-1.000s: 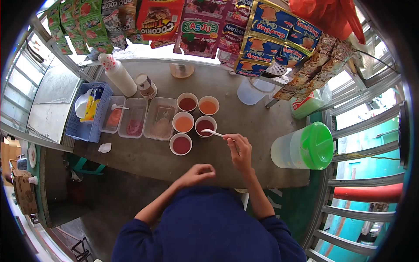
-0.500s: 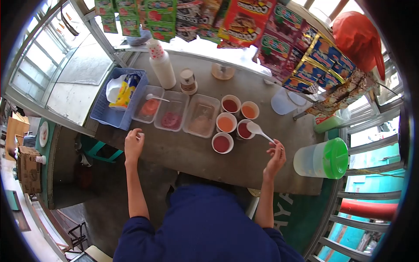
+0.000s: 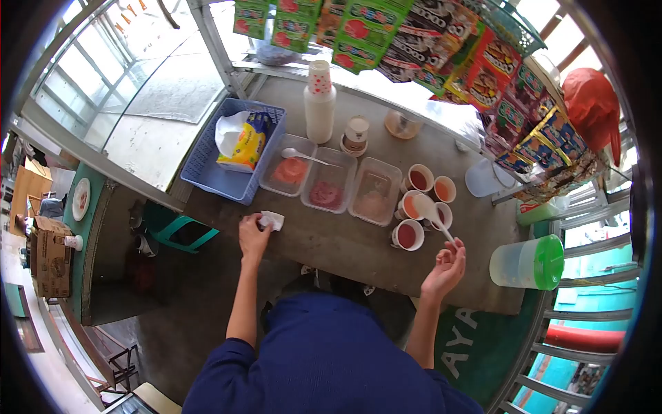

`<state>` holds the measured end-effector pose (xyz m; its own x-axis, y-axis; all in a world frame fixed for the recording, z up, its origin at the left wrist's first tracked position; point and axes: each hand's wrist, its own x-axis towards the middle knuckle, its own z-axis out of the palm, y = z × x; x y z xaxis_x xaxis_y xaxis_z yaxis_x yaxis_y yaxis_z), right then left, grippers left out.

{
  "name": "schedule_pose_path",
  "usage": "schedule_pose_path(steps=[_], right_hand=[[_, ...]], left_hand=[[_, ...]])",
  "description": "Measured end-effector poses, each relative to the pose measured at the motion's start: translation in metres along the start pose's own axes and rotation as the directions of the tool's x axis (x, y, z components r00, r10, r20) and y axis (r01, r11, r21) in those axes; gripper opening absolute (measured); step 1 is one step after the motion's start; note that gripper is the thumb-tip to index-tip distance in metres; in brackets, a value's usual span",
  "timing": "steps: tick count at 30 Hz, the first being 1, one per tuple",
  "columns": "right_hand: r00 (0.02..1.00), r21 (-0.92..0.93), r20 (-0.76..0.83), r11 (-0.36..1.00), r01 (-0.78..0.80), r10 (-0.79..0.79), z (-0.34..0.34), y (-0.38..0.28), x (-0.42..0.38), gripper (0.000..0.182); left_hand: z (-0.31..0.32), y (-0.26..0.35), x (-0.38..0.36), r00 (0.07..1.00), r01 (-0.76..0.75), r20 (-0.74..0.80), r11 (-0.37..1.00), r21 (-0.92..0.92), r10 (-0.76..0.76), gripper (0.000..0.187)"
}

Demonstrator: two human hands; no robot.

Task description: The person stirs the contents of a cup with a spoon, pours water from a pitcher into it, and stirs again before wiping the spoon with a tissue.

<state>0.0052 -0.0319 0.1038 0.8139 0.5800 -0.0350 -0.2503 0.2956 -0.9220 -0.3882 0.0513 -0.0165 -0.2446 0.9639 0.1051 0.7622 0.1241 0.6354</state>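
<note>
My left hand (image 3: 254, 238) is at the table's front edge, its fingers closed on a crumpled white tissue (image 3: 274, 220). My right hand (image 3: 445, 270) grips the handle of a white plastic spoon (image 3: 440, 221), whose bowl hangs over the group of paper cups. These cups hold red and orange liquid; the nearest is a red-filled cup (image 3: 407, 235), and an orange-filled cup (image 3: 444, 189) stands at the back right. Left of them sit three clear tubs: one with brownish powder (image 3: 376, 193), one with pink powder (image 3: 326, 195), and one with orange powder (image 3: 289, 172) and a small white spoon (image 3: 303, 156) across it.
A blue basket (image 3: 200, 169) holds a tissue pack (image 3: 246, 146). Behind the tubs stand a tall cup stack (image 3: 319, 110) and a lidded paper cup (image 3: 356, 132). A green-lidded jug (image 3: 527, 262) is at right. Drink sachets (image 3: 369, 31) hang along the back.
The view has swung left, so the table things appear further right. A white tissue now shows at my left fingertips on the table edge. My right hand still holds the spoon over the cups.
</note>
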Motion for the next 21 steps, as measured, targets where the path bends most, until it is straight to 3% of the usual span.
schedule_pose_path(steps=[1, 3, 5, 6, 7, 10, 11, 13, 15, 16, 18, 21], right_hand=[[0.997, 0.015, 0.074, 0.999, -0.028, 0.027, 0.013, 0.005, -0.012, 0.032], [0.989, 0.051, 0.126, 0.995, -0.082, 0.075, 0.041, 0.014, -0.039, 0.031], [0.947, 0.065, 0.278, 0.98, -0.187, 0.163, 0.067, 0.024, -0.061, 0.031], [0.946, 0.076, 0.284, 0.98, -0.183, 0.155, 0.077, 0.029, -0.072, 0.031], [0.906, 0.051, 0.346, 0.96, -0.277, 0.243, 0.084, 0.035, -0.083, 0.031], [0.801, 0.021, 0.444, 0.889, -0.457, 0.401, 0.095, 0.05, -0.106, 0.031], [0.736, 0.008, 0.476, 0.834, -0.552, 0.482, 0.097, 0.055, -0.113, 0.03], [0.704, -0.008, 0.491, 0.811, -0.585, 0.513, 0.097, 0.064, -0.127, 0.029], [0.674, -0.033, 0.497, 0.788, -0.614, 0.546, 0.092, 0.069, -0.134, 0.028], [0.681, -0.058, 0.477, 0.793, -0.607, 0.556, 0.089, 0.072, -0.136, 0.027], [0.711, -0.106, 0.464, 0.83, -0.547, 0.528, 0.08, 0.075, -0.138, 0.026], [0.771, -0.177, 0.477, 0.905, -0.387, 0.423, 0.065, 0.071, -0.134, 0.026]], left_hand=[[0.002, 0.001, -0.002, 0.971, -0.189, -0.137, 0.979, 0.071, 0.197, 0.033], [0.001, 0.005, 0.0, 0.962, -0.255, -0.107, 0.967, -0.01, 0.252, 0.024], [-0.003, 0.009, 0.001, 0.97, -0.238, 0.029, 0.968, -0.074, 0.241, 0.018], [-0.005, 0.014, -0.001, 0.97, -0.226, 0.052, 0.962, -0.154, 0.236, 0.016], [-0.003, 0.015, -0.002, 0.963, -0.259, 0.031, 0.948, -0.183, 0.269, 0.017], [-0.017, 0.046, -0.013, 0.988, 0.023, 0.14, 0.825, -0.565, 0.069, 0.028], [-0.018, 0.054, -0.018, 0.976, 0.158, 0.216, 0.706, -0.691, -0.006, 0.033], [-0.01, 0.056, -0.029, 0.928, 0.334, 0.372, 0.379, -0.863, 0.03, 0.036], [-0.014, 0.066, -0.041, 0.757, 0.654, 0.651, 0.058, -0.755, -0.056, 0.028], [-0.014, 0.069, -0.047, 0.759, 0.651, 0.649, 0.053, -0.757, -0.052, 0.028], [-0.016, 0.074, -0.059, 0.729, 0.662, 0.684, -0.262, -0.702, 0.01, 0.022], [-0.022, 0.077, -0.071, 0.685, 0.714, 0.728, -0.217, -0.666, 0.021, 0.02]])
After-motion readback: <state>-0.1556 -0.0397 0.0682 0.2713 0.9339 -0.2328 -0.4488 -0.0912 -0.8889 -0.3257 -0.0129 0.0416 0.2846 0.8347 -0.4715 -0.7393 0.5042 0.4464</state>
